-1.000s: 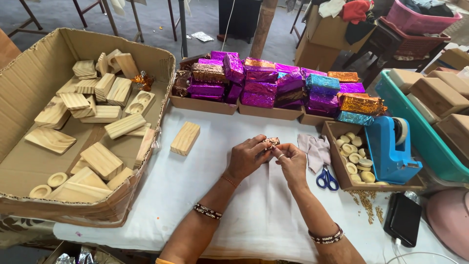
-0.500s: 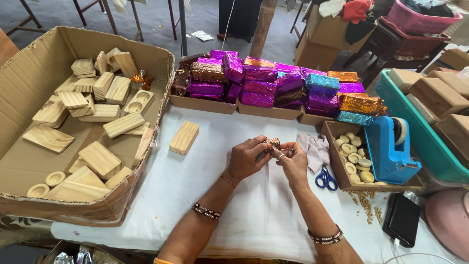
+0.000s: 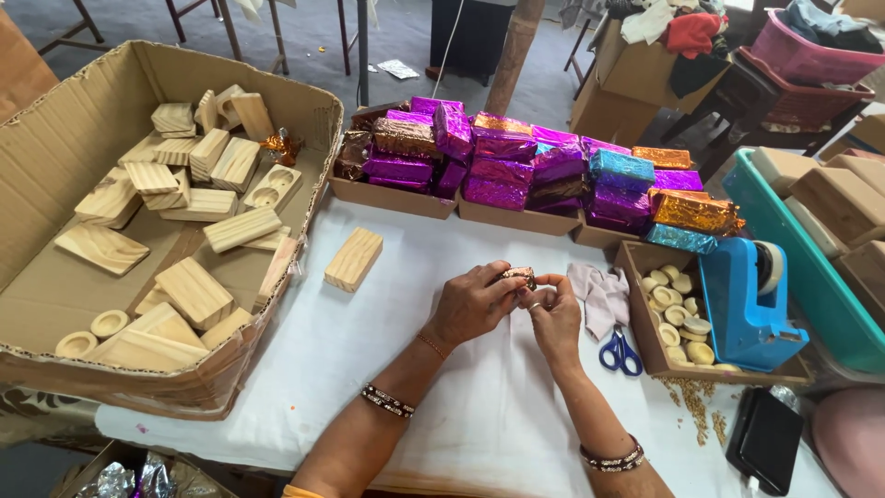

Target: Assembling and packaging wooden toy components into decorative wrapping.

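- Pinching a small foil-wrapped piece (image 3: 519, 275) between both sets of fingertips: left hand (image 3: 470, 304) grips it from the left, right hand (image 3: 553, 314) from the right. Piece held just above the white cloth (image 3: 442, 387), mid-table, not resting on it.
- Grip is by fingertips alone, both hands closed on the same small item. Judged risk: crinkly foil is slick, and a slip would drop the piece onto the cloth or let it roll toward the near edge.
- Foil looks thin. Pulling too hard while twisting or folding could tear it at a corner and expose what is inside; the contents are hidden, cannot tell their shape.
- Blue-handled scissors (image 3: 619, 351) lie just right of the right hand, blades toward the near side. A blind reach across could catch them.
- Loose wooden block (image 3: 354, 259) sits alone on the cloth, left of the hands and apart from them. Low hazard, though an elbow sweep could knock it.
- Small box of round pale discs (image 3: 678, 314) and blue tape dispenser (image 3: 747, 295) stand close together at right; a hasty grab for either could tip discs out.
- Crumbs scattered near that box (image 3: 691, 406) could stick to the foil if the piece is set down there.
- Stacked foil-wrapped blocks (image 3: 544, 166) at the far side are piled loosely; a bump could topple them.
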